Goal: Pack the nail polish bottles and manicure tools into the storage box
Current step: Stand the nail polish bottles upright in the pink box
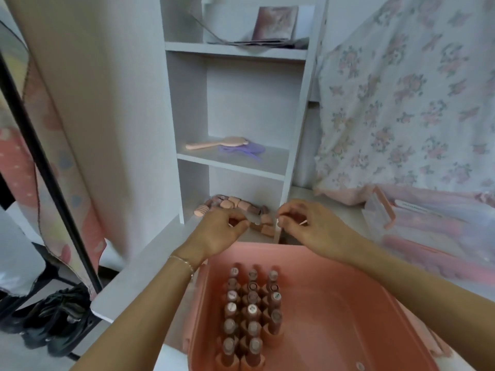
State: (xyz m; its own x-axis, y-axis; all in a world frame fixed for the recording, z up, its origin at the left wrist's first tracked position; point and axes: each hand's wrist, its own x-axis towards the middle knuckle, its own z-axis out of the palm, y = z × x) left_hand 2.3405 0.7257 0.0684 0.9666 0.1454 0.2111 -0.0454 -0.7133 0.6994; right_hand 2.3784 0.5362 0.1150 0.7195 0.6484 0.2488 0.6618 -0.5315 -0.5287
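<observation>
1. White shelf unit (233, 108) fills the middle of my view. Its middle shelf holds a pink hairbrush (214, 143) and a purple comb (242, 150), with a small picture (276, 22) propped on the top shelf.
2. A floral cloth (407, 97) hangs on my right, and a black-framed mirror (45, 167) leans on my left.
3. The pink storage box (334, 311) sits open right below me on the white desk (128, 285). Three rows of nail polish bottles (251, 311) stand upright along its left side.
4. A clear lid with a pink handle (385, 210) lies on the desk to my right, with pink manicure tools (417, 247) under clear plastic beside it.
5. Both my forearms reach forward over the box, wrists nearly level, hands close together at the mouth of the bottom shelf.
6. My left hand (217, 231) has its fingers curled inward, pinching a small clear piece (249, 218). A thin bracelet (184, 262) sits on that wrist.
7. My right hand (308, 226) has thumb and forefinger pinched on a thin pale stick (277, 231) that hangs straight down. A second thin stick (302, 223) pokes out between its fingers.
8. Loose pink blocks and bottles (235, 206) lie in a heap on the bottom shelf, just beyond my fingertips.
</observation>
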